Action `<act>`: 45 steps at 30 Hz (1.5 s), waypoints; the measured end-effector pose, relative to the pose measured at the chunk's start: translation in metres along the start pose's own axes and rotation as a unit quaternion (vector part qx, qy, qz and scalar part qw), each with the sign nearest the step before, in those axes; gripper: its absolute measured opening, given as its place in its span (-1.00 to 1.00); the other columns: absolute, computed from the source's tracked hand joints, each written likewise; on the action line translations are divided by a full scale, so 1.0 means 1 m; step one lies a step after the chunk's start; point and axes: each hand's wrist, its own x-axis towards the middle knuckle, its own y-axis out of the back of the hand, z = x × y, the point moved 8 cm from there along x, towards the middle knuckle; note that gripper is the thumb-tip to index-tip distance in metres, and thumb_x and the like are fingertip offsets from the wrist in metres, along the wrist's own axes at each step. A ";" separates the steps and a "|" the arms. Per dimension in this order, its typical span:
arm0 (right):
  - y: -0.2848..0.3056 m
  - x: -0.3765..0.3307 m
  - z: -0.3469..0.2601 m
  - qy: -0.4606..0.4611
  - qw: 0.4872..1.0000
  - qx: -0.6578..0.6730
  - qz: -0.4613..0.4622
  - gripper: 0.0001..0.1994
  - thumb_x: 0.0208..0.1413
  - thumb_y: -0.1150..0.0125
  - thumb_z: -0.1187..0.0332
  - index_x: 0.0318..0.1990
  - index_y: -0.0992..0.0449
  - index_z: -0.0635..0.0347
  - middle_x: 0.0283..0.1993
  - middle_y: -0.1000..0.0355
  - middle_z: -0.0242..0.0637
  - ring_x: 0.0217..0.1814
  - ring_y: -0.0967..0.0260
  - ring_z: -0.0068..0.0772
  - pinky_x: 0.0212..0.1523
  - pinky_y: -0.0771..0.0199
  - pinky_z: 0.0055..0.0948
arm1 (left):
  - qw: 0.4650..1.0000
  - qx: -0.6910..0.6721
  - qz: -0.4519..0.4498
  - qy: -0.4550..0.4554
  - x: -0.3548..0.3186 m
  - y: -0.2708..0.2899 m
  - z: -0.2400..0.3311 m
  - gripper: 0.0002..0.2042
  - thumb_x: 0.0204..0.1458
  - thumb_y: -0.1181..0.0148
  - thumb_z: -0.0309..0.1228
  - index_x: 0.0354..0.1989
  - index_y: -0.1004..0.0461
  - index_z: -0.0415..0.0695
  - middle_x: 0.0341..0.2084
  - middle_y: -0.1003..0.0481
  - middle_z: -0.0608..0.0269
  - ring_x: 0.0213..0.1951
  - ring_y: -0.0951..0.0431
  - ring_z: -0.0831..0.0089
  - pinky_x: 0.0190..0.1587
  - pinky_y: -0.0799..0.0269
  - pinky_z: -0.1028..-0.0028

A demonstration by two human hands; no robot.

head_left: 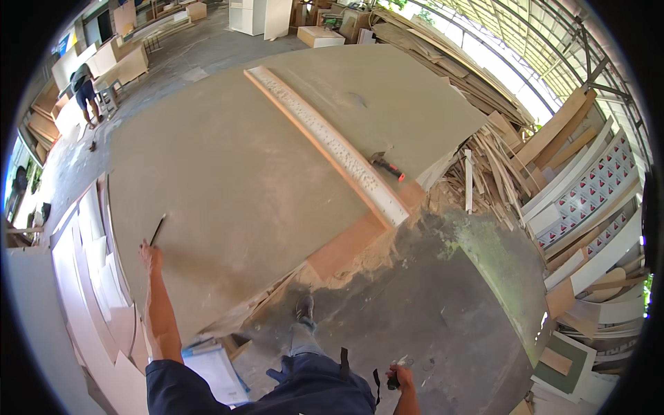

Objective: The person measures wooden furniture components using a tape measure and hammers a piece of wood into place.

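My left hand point(150, 257) is closed around a slim dark pencil point(159, 228), which points up and away above the left side of a large flat board point(228, 159). My right hand point(402, 377) hangs low by my right side, closed around a small black object point(393, 382) whose kind I cannot make out. Across the board lies a long narrow trough-like strip point(325, 142) with a white, dark-speckled face and brown edges. Beside its right edge rests a hammer point(389, 167) with a black and red handle.
A pile of scrap wood strips point(487, 169) lies right of the board, with leaning panels point(588, 187) beyond. White sheets point(90, 270) stand at the left. Papers point(214, 373) lie near my left leg. Another person point(84, 88) bends over at the far left.
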 end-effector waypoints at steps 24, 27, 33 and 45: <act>-0.114 0.203 -0.369 0.042 0.983 -0.166 -0.059 -0.84 0.19 -0.03 0.39 -0.34 -0.35 0.34 -0.43 -0.30 -0.20 -0.47 -0.31 -0.25 -0.42 -0.38 -0.24 | 0.854 0.093 0.157 0.488 -0.476 0.184 -0.094 -0.82 -0.04 -0.10 -0.45 -0.35 -0.53 -0.31 -0.28 -0.54 -0.18 -0.17 -0.55 -0.04 -0.06 -0.43 0.12; -0.125 0.196 -0.409 0.066 0.970 -0.217 -0.092 -0.83 0.19 -0.03 0.38 -0.35 -0.35 0.34 -0.44 -0.29 -0.19 -0.49 -0.30 -0.26 -0.43 -0.38 -0.24 | 0.817 0.078 0.085 0.564 -0.509 0.165 -0.120 -0.75 -0.04 -0.05 -0.42 -0.26 -0.50 -0.34 -0.26 -0.54 -0.25 -0.15 -0.56 -0.12 0.00 -0.43 0.08; -0.109 0.200 -0.407 0.114 0.974 -0.181 -0.077 -0.80 0.23 -0.01 0.37 -0.32 -0.37 0.37 -0.42 -0.30 -0.17 -0.50 -0.28 -0.26 -0.44 -0.37 -0.22 | 0.789 0.089 0.072 0.603 -0.487 0.163 -0.095 -0.51 -0.04 -0.16 -0.19 -0.08 -0.39 -0.40 -0.03 -0.40 -0.29 0.07 -0.41 -0.15 0.13 -0.36 0.05; -0.132 0.159 -0.362 0.102 0.961 -0.255 -0.025 -0.80 0.22 0.01 0.38 -0.44 -0.30 0.28 -0.51 -0.17 -0.25 -0.52 -0.13 -0.27 -0.45 -0.13 -0.12 | 0.762 0.079 0.087 0.637 -0.515 0.191 -0.128 -0.44 -0.04 -0.17 -0.12 -0.01 -0.38 -0.39 0.00 -0.38 -0.27 0.10 -0.39 -0.11 0.15 -0.33 0.06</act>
